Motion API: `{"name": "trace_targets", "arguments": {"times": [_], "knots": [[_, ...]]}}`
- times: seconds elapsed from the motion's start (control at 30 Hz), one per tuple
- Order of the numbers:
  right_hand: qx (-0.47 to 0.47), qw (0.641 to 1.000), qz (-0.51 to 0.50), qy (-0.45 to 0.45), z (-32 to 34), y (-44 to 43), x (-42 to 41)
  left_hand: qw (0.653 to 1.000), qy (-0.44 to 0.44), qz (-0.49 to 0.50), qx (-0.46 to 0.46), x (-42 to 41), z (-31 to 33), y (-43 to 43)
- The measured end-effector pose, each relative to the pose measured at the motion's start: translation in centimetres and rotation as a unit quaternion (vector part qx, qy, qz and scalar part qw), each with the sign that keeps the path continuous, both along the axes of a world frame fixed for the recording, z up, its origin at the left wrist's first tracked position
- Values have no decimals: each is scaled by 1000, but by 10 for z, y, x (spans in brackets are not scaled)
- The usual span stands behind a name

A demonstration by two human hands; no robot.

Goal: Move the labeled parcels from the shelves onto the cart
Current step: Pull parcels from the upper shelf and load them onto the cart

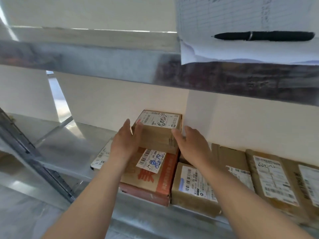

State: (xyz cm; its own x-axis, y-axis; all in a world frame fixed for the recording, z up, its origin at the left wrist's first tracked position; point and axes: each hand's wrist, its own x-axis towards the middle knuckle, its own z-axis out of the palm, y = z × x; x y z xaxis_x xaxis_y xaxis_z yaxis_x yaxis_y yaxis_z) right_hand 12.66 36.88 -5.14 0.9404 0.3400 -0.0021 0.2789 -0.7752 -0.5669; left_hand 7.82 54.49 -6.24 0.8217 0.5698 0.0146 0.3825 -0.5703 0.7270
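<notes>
A small brown cardboard parcel point(158, 131) with a white label on top sits on a larger orange-printed box point(151, 176) on the metal shelf point(65, 147). My left hand point(125, 142) presses flat against the small parcel's left side. On its right side rests my right hand point(191, 144), fingers touching the front corner. The small parcel is gripped between both palms and still rests on the box below. More labeled brown parcels point(196, 187) lie in a row to the right on the same shelf.
The upper shelf point(120, 66) crosses just above my hands, with lined paper point(241, 23) and a black pen point(264, 36) on it. A white wall stands behind the parcels. A slanted metal upright point(34, 157) runs at the left. A flat labeled parcel point(101, 157) lies left of the orange box.
</notes>
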Motion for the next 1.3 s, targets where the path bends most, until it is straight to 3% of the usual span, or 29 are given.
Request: {"name": "trace_targets", "arguments": {"times": [0.27, 0.47, 0.63, 0.8, 0.93, 1.3], "knots": [[116, 989, -46, 79, -10, 31, -9, 990, -7, -57, -131, 11, -13, 28], [145, 986, -44, 67, -15, 36, -31, 961, -52, -72, -260, -8, -13, 35], [180, 983, -23, 17, -12, 26, -51, 956, -122, -93, -249, -41, -5, 26], [187, 981, -32, -36, -10, -6, -78, 959, -157, -152, -179, -73, 9, -2], [206, 974, -46, -76, -4, -49, -104, 948, -175, -191, -185, -89, 15, -41], [220, 954, -171, -109, -13, -208, -186, 908, -150, -326, -215, -125, 19, -196]]}}
